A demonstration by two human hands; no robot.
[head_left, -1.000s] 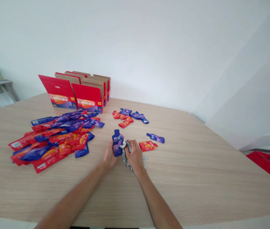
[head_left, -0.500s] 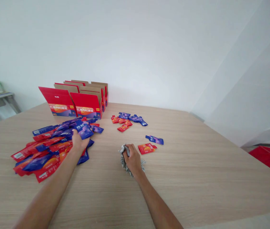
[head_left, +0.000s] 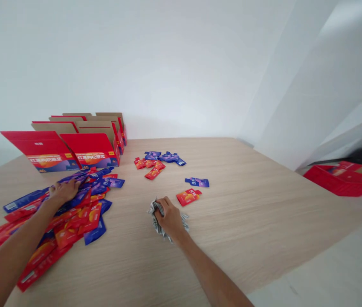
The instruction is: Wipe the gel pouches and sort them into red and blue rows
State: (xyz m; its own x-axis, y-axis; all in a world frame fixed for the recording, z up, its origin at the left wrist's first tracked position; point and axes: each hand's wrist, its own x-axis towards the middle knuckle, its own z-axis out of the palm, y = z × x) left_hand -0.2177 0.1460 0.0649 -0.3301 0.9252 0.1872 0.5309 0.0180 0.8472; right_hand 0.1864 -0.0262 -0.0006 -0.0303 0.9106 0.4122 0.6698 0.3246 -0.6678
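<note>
My left hand (head_left: 66, 190) lies on the upper part of a heap of red and blue pouches (head_left: 72, 221), its fingers apart and touching blue pouches; the fingertips are partly hidden among them. My right hand (head_left: 172, 219) is closed around a crumpled grey-and-white striped cloth (head_left: 155, 219), which rests on the table. Just beyond that hand lie a red pouch (head_left: 188, 197) and a blue pouch (head_left: 197, 182), side by side and flat. A smaller group of red pouches (head_left: 154, 169) and blue pouches (head_left: 172, 157) sits farther back.
Several open red cartons (head_left: 88, 147) stand in rows at the back left of the wooden table (head_left: 251, 221), near the white wall (head_left: 181, 68). Off the table's right edge, a red box (head_left: 337, 181) is visible lower down.
My left hand has moved left across the heap, and the blue pouch it held up is no longer raised. My right hand keeps the cloth. The view has turned to the right.
</note>
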